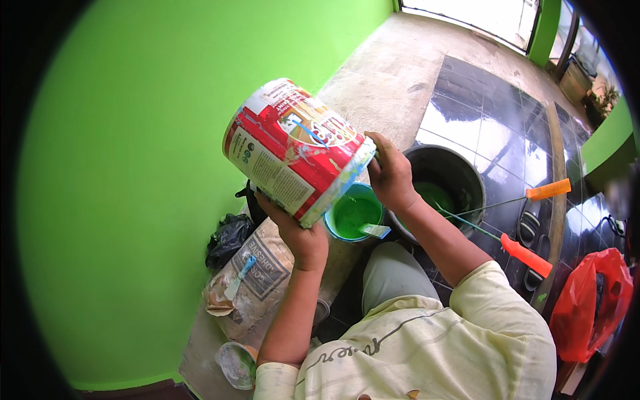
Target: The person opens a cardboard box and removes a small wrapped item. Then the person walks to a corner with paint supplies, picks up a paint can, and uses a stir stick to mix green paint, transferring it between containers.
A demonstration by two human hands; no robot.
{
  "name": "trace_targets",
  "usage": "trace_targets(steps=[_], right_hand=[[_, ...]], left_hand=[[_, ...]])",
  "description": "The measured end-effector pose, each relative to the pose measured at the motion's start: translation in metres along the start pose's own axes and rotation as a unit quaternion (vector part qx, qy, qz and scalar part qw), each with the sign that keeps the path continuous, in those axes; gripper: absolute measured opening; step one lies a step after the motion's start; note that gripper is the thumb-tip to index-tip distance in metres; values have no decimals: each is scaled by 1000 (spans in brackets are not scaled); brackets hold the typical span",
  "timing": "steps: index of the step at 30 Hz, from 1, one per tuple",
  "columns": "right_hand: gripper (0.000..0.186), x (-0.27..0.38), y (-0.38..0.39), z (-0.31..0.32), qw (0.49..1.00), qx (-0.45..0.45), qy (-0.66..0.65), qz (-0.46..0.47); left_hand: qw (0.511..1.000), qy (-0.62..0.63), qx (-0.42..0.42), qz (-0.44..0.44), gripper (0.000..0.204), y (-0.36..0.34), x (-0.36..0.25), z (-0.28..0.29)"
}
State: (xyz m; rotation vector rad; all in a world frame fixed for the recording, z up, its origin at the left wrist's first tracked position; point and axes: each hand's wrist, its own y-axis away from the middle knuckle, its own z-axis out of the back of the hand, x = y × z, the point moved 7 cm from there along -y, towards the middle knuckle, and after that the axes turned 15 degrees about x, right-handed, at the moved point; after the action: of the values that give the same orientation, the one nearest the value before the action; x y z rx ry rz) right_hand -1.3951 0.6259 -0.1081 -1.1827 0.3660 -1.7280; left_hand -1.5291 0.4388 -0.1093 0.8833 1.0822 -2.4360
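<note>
Tilted in the air, a red and white paint bucket (291,145) has green and pale blue paint crusted on its lower-right edge. My left hand (300,237) grips it from below at the left, fingers partly hidden behind it. My right hand (393,172) holds its right edge. Below and behind it, a small blue-rimmed pail (345,217) holds green paint, with a brush (375,231) at its rim. Beside that pail stands a large black bucket (459,172), crossed by two roller rods with orange (547,188) and red-orange handles (527,257).
A green wall (127,167) is at left. A paper sack (243,290) with a scraper (240,273), a black bag (227,240) and a plastic container (235,365) lie beside it. Sandals (529,227) and a red bag (585,303) are right, on black tiles (463,107). An opening (467,17) is behind.
</note>
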Motion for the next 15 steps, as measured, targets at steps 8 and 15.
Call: trace_targets(steps=[8,15], right_hand=[[58,14,-11,-13,994,59,-13,-91],[60,23,-7,-22,989,109,6,-103]], left_hand=[[998,-45,-44,22,75,-3,32,0],[998,-38,-52,24,72,-6,45,0]])
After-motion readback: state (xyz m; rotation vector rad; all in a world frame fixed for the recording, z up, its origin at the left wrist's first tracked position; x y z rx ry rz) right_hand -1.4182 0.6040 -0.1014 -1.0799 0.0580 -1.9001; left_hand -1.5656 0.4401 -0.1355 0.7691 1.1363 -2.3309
